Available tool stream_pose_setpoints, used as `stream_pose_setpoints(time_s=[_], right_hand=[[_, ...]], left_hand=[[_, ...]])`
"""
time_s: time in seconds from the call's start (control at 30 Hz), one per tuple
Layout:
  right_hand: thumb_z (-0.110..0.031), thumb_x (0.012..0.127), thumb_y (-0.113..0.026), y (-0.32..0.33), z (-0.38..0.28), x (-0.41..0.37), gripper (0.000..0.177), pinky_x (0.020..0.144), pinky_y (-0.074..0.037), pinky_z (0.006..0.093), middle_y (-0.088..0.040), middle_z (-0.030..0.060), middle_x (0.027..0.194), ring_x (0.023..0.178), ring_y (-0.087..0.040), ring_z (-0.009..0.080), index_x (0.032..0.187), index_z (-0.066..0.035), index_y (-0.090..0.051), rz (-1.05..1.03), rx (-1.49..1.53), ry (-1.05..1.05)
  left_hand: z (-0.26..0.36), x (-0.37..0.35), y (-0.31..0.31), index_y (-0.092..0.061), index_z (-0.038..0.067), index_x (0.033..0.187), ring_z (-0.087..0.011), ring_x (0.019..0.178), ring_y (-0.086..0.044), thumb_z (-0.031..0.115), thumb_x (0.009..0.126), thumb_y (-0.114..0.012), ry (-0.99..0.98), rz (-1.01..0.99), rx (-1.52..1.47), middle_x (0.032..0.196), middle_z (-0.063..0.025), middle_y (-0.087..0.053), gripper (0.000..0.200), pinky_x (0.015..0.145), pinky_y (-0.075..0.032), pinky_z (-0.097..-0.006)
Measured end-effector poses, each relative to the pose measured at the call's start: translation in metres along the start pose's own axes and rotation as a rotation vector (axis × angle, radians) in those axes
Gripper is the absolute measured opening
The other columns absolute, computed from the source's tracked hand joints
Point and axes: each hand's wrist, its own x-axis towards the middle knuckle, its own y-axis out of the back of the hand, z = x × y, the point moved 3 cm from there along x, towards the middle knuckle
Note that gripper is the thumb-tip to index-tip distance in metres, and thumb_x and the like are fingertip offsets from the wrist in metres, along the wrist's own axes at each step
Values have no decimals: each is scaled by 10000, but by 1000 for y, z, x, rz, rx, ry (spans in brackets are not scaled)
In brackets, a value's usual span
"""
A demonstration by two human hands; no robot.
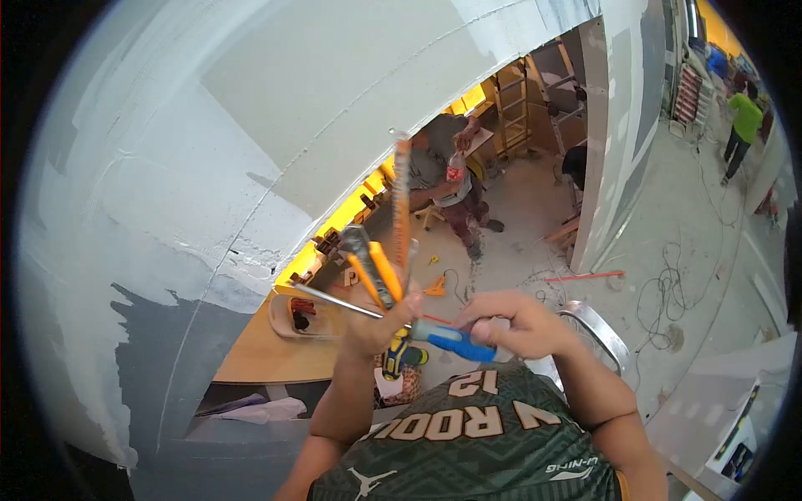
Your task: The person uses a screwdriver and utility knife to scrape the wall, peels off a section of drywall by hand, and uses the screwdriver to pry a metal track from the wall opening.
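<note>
Between my two fists sits the blue-handled screwdriver (451, 341). My right hand (514, 321) is wrapped tight round the butt of its handle, and its thin shaft (338, 301) seems to run on across my left palm and stick out the far side. My left hand (373, 321) is clenched on a bundle: an orange-and-grey utility knife (368, 260) and a long orange stick (402, 196), both standing up out of the fist.

That is a lot for one fist. If I tug the screwdriver free, the knife or the stick could slide out with it, and the bare shaft could scrape my palm. I cannot tell whether the knife's blade is out, since its nose is blurred, nor what the stick really is. My left fingers are hidden behind the tools.

Just under the grip a yellow-and-blue thing (403, 355) shows, half covered by my wrists, and I cannot name it. Right of the grip a curved metal rail (595, 324) is cut off by my forearm.

Far below and beyond the grip a co-worker (447, 179) sits on the floor (518, 250), and anything I let slip falls toward that spot. Farther off to the right, a person in a green top (743, 117) is small and blurred.
</note>
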Motion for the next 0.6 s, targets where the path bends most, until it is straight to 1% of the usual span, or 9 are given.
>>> stream_pose_setpoints(time_s=[0.03, 0.1, 0.13, 0.23, 0.37, 0.43, 0.5, 0.53, 0.6], right_hand=[[-242, 929, -655, -1, 6, -2, 268, 717, -494, 330, -628, 111, 853, 775, -633, 209, 1061, -10, -631, 9, 5, -3], [-222, 938, -659, 5, 23, -12, 215, 699, -471, 271, -612, 34, 820, 766, -581, 95, 1012, -20, -660, 273, 336, -248], [-213, 938, -668, 6, 24, -15, 193, 683, -463, 235, -614, -11, 831, 763, -561, 52, 1006, -33, -650, 375, 106, -155], [-193, 937, -667, 3, 25, -24, 165, 658, -445, 205, -607, -30, 823, 740, -544, 33, 967, -35, -630, 503, 238, -215], [-173, 930, -676, -1, 42, -41, 145, 646, -433, 185, -602, -36, 819, 729, -532, 16, 945, -45, -610, 487, 277, -282], [-148, 919, -688, 0, 48, -48, 130, 651, -444, 190, -610, -38, 823, 733, -541, 18, 945, -51, -606, 448, 433, -402], [-128, 904, -701, 3, 63, -58, 145, 664, -466, 208, -614, -22, 838, 753, -566, 42, 976, -42, -609, 381, 364, -462], [-108, 890, -715, 4, 67, -62, 172, 677, -488, 225, -617, -7, 853, 772, -591, 66, 1006, -34, -612, 316, 298, -511], [-127, 869, -740, 1, 52, -75, 229, 694, -493, 227, -623, -5, 867, 787, -602, 75, 1028, -31, -604, 249, 319, -491]], left_hand=[[-7, 3, -10, -517, 38, 947, -109, 684, -580, 100, 880, -673, 88, -120, -109, 800, -56, -596, 180, 596, -472, -254], [-20, 3, -27, -506, 34, 948, -120, 636, -575, 112, 871, -668, 126, -147, -213, 777, -66, -574, 196, 548, -471, -253], [-26, 1, -35, -495, 30, 949, -130, 588, -570, 124, 862, -663, 161, -159, -313, 753, -76, -552, 211, 500, -470, -253], [-44, 2, -54, -512, 22, 923, -128, 593, -581, 150, 859, -664, 244, -190, -369, 737, -78, -571, 209, 505, -471, -251], [-67, -4, -73, -542, 13, 847, -129, 549, -573, 150, 852, -671, 322, -160, -291, 680, -89, -597, 188, 484, -471, -257], [-72, -3, -82, -539, 12, 844, -136, 500, -556, 173, 881, -642, 334, -193, -298, 659, -89, -586, 195, 447, -459, -258], [-77, 0, -88, -531, 21, 828, -142, 469, -547, 208, 926, -593, 358, -124, -371, 633, -88, -572, 220, 420, -451, -263], [-79, 2, -90, -519, 46, 865, -128, 504, -559, 165, 960, -560, 391, -97, -407, 682, -56, -559, 157, 435, -467, -262], [-79, 7, -94, -517, 50, 870, -129, 499, -550, 170, 969, -554, 358, -76, -517, 686, -57, -551, 160, 439, -468, -264]])
